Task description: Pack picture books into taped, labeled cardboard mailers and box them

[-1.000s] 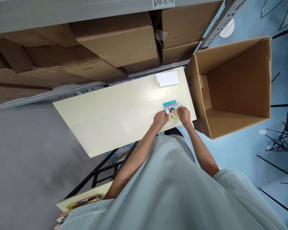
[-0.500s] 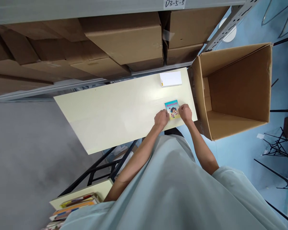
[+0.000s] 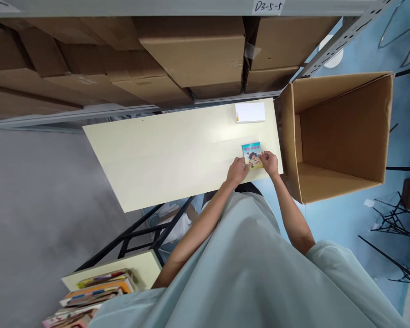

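Observation:
A small picture book (image 3: 252, 150) with a blue-and-yellow cover and a cartoon figure lies near the front right of the cream tabletop (image 3: 177, 159). My left hand (image 3: 238, 171) grips its lower left edge, fingers curled and thumb on the cover. At the right edge, my right hand (image 3: 269, 163) pinches the book between thumb and fingers. Both hands rest low, close to the table's front edge. Behind the book sits a flat white box (image 3: 250, 112).
A large open cardboard box (image 3: 341, 136) stands against the table's right end. Shelving with closed cartons (image 3: 194, 54) borders the far side, under a grey shelf beam (image 3: 191, 8). Stacked books (image 3: 99, 291) lie on a lower surface at left, beside black metal legs (image 3: 133, 234).
My right hand has opened from a fist-like shape to a pinch at the book's right edge. My left thumb now shows on the cover. The view has shifted slightly.

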Motion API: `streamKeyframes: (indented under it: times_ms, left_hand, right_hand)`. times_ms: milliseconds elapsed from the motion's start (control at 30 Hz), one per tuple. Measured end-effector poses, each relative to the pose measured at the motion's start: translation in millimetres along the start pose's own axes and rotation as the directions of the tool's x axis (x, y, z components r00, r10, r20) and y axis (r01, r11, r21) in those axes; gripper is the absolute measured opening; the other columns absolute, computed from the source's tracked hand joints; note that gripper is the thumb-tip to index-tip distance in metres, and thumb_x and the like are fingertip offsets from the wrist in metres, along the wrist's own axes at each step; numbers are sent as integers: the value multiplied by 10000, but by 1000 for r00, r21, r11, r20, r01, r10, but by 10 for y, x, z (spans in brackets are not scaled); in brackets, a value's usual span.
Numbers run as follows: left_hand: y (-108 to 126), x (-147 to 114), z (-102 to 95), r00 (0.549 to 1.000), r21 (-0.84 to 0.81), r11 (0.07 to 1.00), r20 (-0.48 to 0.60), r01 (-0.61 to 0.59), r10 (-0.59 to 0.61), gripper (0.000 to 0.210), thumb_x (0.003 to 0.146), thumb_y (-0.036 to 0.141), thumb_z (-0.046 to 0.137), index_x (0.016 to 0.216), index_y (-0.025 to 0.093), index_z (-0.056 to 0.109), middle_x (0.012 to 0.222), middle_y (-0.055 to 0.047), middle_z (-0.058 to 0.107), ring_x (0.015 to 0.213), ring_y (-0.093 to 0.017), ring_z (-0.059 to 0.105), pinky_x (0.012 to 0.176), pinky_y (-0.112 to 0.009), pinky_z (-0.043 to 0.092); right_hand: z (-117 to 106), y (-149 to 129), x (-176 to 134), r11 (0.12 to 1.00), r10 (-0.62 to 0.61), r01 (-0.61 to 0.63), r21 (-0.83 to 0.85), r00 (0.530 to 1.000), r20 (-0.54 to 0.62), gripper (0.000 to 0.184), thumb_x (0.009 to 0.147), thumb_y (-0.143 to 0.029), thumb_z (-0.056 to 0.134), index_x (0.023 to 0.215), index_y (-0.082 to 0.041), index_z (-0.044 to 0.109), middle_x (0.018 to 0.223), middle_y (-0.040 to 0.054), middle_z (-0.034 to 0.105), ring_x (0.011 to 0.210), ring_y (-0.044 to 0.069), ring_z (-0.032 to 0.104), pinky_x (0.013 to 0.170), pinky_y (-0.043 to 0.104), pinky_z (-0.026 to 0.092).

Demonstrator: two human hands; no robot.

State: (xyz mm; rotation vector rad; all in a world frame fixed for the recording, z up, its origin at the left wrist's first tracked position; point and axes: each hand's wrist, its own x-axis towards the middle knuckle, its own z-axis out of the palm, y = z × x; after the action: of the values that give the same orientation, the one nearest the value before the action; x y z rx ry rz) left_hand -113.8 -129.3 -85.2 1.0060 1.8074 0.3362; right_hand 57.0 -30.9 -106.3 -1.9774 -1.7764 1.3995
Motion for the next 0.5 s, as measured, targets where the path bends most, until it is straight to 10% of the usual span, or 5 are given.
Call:
streamKeyframes:
  times_ms: [500]
  left_hand:
    - [91, -30, 131, 985, -257, 954, -115, -157, 131, 454, 1045, 169, 557, 1494, 192, 623, 1529, -169, 611, 1410, -269, 634, 1187, -398, 531]
  right_hand:
    - [-40, -369, -253, 961, -125, 109, -255, 991, -48, 152, 998, -397, 639, 967, -251, 664, 961, 58, 805, 778, 230, 722, 750, 334, 516]
